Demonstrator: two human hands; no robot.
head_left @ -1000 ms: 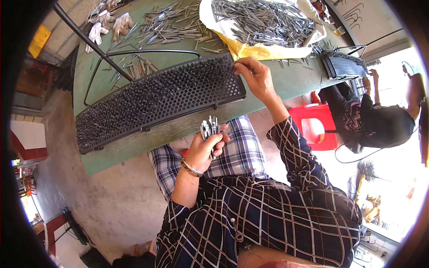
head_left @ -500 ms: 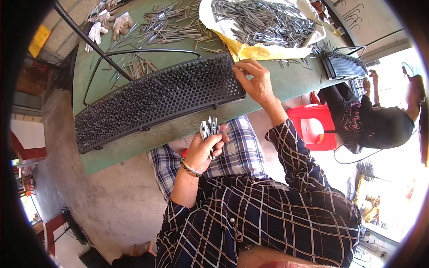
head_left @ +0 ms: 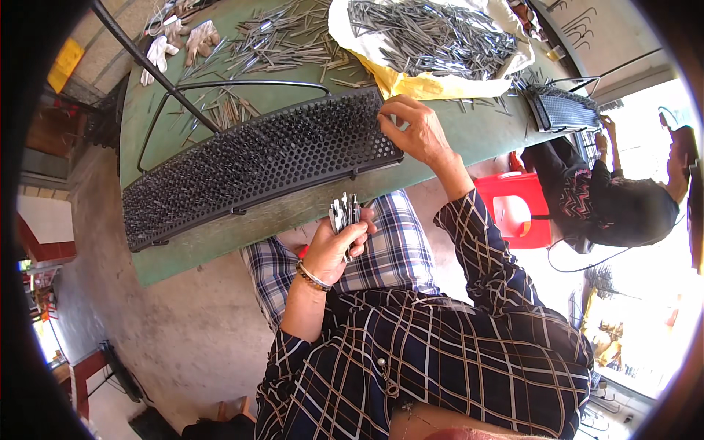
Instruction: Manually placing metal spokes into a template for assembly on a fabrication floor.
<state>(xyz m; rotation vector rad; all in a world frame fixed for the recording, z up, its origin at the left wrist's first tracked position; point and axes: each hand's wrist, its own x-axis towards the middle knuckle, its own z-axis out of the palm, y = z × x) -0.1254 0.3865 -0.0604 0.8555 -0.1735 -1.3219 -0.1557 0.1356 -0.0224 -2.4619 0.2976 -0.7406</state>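
A long, black, perforated metal tray [head_left: 359,156] slants along the near edge of a green tabletop [head_left: 480,132]. Dark, slim pieces stand densely in its holes, thinning to bare holes at the lower right. The right hand [head_left: 419,133] is at the tray's right end, thumb and forefinger pinched together; whether they grip a piece cannot be told. Below the tray, the left hand [head_left: 336,246] is closed around an upright bundle of slim, silver-grey metal rods [head_left: 344,213]. Good handling would likely mean lining each piece up squarely with its hole, without knocking neighbours, and keeping the bundle loose enough to draw from singly. Beyond, an open white-and-yellow sack [head_left: 411,86] is heaped with similar rods.
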